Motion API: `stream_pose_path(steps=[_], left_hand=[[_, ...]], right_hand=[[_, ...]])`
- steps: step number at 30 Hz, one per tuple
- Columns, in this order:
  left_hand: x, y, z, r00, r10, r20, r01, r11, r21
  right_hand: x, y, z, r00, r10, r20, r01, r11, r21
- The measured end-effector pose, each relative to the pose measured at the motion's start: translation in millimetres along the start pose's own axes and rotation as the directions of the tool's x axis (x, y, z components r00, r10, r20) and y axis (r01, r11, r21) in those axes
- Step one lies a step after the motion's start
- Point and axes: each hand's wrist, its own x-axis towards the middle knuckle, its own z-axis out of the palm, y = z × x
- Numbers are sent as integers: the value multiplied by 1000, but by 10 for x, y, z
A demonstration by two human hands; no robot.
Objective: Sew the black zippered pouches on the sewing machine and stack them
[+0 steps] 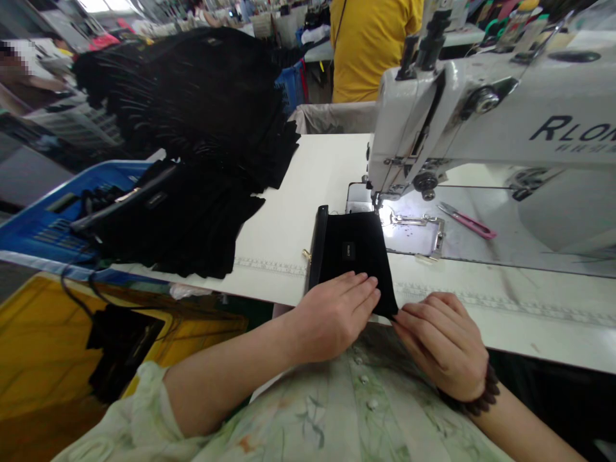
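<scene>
A black fabric pouch [359,240] with a small label lies on the sewing table. A stiff dark strip with a gold-coloured clasp runs along its left side. Its far edge is close to the needle area of the sewing machine [414,128]. My left hand [334,314] rests on the near part of the pouch, fingers stretched out flat over the cloth. At the near right corner, my right hand [445,343] pinches the fabric between thumb and fingers. The underside of the pouch is hidden.
Pink-handled thread snips [466,221] lie on the machine bed, right of a metal guide [437,237]. Black pouches are heaped at the left, partly over a blue basket [29,218]. A yellow crate [192,330] stands below. Beyond the table is a person in a yellow shirt [368,51].
</scene>
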Motion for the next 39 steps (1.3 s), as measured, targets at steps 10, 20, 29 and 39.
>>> stream_pose_path(steps=[10,20,29,39], left_hand=[[28,1,-44,995,89,55,-93,993,78],[-40,-57,-34,995,86,45,-88,995,40],[-62,-119,132,987,116,111,-114,993,-21],[4,-365,212,986,109,127,-106,994,-27]], right_hand=[[-25,18,-15,999,43,-12,-44,997,-59],[26,-72,27,997,47,57,-51,996,68],[-52,35,112,977,76,199,-88,995,49],[47,231,148,926,3,378,17,999,-50]])
